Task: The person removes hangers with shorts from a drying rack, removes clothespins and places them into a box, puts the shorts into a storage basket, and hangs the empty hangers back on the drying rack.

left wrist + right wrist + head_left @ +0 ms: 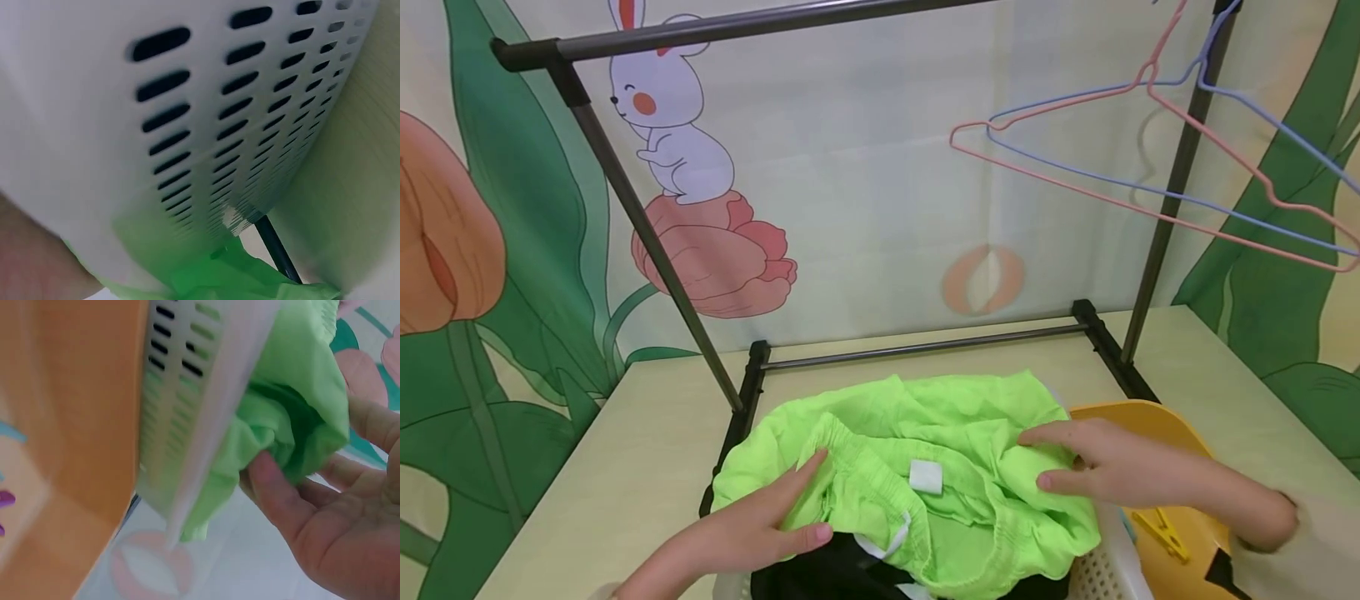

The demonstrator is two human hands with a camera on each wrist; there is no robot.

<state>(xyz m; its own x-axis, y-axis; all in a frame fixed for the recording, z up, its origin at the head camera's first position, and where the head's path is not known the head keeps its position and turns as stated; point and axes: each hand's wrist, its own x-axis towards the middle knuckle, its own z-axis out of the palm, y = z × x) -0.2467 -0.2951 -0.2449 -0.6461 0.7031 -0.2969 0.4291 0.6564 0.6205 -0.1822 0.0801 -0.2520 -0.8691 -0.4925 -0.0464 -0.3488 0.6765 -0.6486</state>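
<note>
Bright green drawstring pants (865, 450), with an elastic waistband, a white tag (926, 477) and a white cord, lie bunched over a white perforated basket (1108, 558). Black clothing (820, 571) shows beneath them. My left hand (760, 525) touches their left side, its fingers extended. On the right side, my right hand (1097, 458) touches the fabric with fingers and thumb spread apart. The right wrist view shows the thumb of that hand (337, 512) against a green fold. In the left wrist view, the basket's slotted wall (206, 112) fills most of the picture, and little of the hand shows.
Behind the basket stands a dark metal clothes rack (647, 225) on a pale tabletop (625, 467). From its right side hang a pink hanger (1067, 187) and a blue hanger (1097, 173). An orange-yellow tub (1150, 417) containing a yellow clothespin (1161, 533) sits right of the basket.
</note>
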